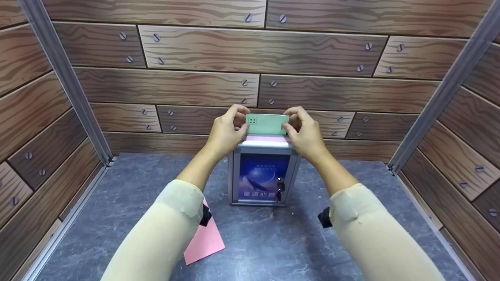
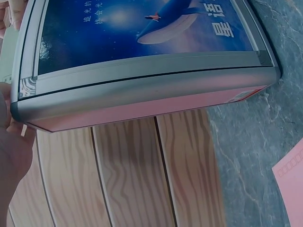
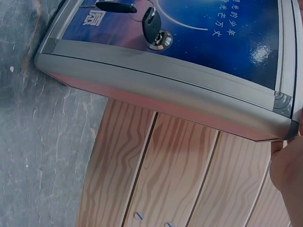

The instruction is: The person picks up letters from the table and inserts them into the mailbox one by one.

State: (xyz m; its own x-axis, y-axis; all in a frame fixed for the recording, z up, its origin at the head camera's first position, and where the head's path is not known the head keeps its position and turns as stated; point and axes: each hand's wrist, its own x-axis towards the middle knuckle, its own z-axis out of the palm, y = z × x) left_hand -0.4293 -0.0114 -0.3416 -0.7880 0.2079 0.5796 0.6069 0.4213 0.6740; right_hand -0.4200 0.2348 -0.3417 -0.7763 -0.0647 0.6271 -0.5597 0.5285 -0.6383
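Above the top of a silver-framed lock box point(image 1: 262, 171), a green envelope point(image 1: 268, 124) stands on its long edge, its lower edge at the box's pink top. My left hand point(image 1: 228, 130) pinches its left end between thumb and fingers. At the other end, my right hand point(image 1: 306, 130) pinches it likewise. Whether the lower edge has entered a slot, I cannot tell. The box's blue front panel point(image 2: 142, 28) shows a whale and white characters. Keys point(image 3: 151, 26) hang from the lock on that panel. Only parts of the hands show in the wrist views.
A pink envelope point(image 1: 207, 238) lies on the grey marbled table point(image 1: 273, 249) near the left forearm, which partly covers it. Wood-patterned walls point(image 1: 218, 50) close off the back and both sides, with metal posts point(image 1: 433, 89) at the corners.
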